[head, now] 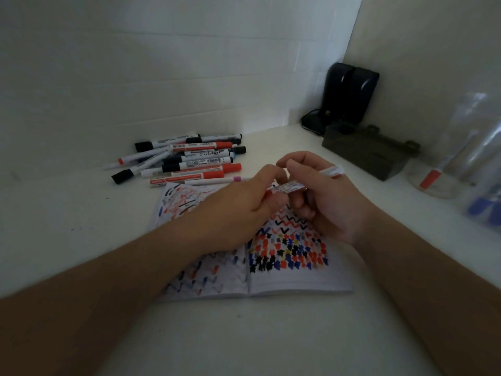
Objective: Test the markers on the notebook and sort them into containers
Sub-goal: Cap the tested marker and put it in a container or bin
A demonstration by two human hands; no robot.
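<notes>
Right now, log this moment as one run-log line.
left hand: grips red cap end | right hand: holds marker | above notebook | pile: untested

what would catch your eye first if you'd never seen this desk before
Both hands meet at the centre, the left hand and right hand gripping one red marker over the open notebook, whose pages are crowded with red, blue and black test marks. Behind it, to the left, lies a pile of markers.
</notes>
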